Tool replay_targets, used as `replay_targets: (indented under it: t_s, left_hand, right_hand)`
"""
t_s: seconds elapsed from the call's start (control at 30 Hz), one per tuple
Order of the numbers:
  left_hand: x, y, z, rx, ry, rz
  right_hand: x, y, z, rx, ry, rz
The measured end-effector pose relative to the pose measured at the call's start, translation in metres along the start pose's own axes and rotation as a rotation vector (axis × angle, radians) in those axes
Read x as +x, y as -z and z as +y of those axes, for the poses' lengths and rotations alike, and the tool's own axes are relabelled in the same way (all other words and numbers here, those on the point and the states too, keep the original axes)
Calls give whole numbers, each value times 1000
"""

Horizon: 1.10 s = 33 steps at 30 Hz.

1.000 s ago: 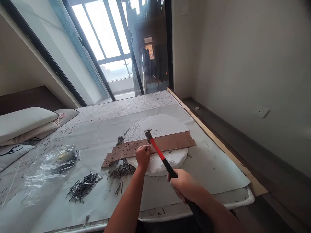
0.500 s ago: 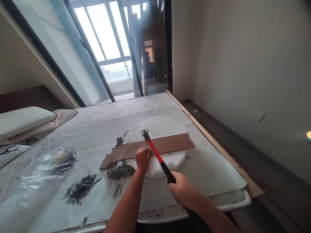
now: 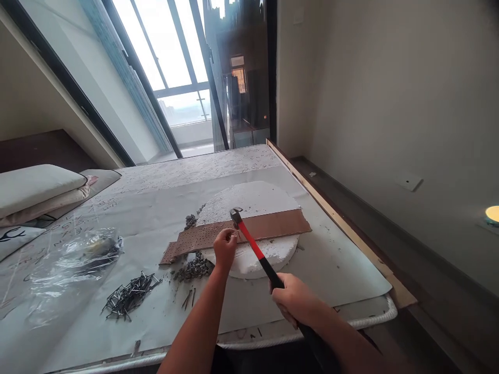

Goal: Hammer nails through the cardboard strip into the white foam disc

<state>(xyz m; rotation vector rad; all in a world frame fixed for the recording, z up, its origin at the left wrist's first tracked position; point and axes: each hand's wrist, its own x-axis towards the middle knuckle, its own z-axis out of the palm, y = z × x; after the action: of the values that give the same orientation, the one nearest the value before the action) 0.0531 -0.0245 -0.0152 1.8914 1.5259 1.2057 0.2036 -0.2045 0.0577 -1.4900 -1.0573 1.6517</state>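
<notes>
My right hand (image 3: 291, 297) grips the black handle of a claw hammer (image 3: 253, 244) with a red neck. The hammer's head is above the brown board (image 3: 275, 224), just beside my left fingers. My left hand (image 3: 225, 252) pinches what looks like a nail at the board's near edge; the fingers hide most of it. Many small holes dot the left part of the board, which lies across a round white foam slab (image 3: 261, 195). A heap of nails (image 3: 131, 295) rests at the left, and a few loose nails (image 3: 189, 298) lie near my left forearm.
Grey crumbled bits (image 3: 197, 266) are piled by the slab's left side. A clear plastic bag (image 3: 78, 262) lies farther left, with folded bedding (image 3: 42, 189) behind it. A wooden edge (image 3: 335, 215) runs along the right side. Large windows stand at the back.
The hammer's head has shifted slightly right and remains close above the board. My left hand has drawn a little left, its fingers more raised. The view has tilted slightly.
</notes>
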Motion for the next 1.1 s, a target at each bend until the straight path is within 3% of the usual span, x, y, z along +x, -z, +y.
replay_targets:
  t_s: [0.13,0.27,0.5,0.7,0.87,1.1]
  left_hand:
    - [-2,13,3,-217,84,51]
    - [-6,27,6,-286,81,85]
    - [-19,56,-3,-194,11,103]
    - [-35,91,-14,-119,30,139]
    - [-46,122,-21,-53,89,181]
    - [-54,164,-36,91,222,258]
  right_hand:
    - [6,1,3,60,-80,-84]
    - [10,0,6,112,-104,-127]
    - [15,-15,19,10,-149,-40]
    - [17,-21,28,147,-181,-63]
    - [17,-30,28,136,-115,-38]
    - [6,-44,16,100,108,17]
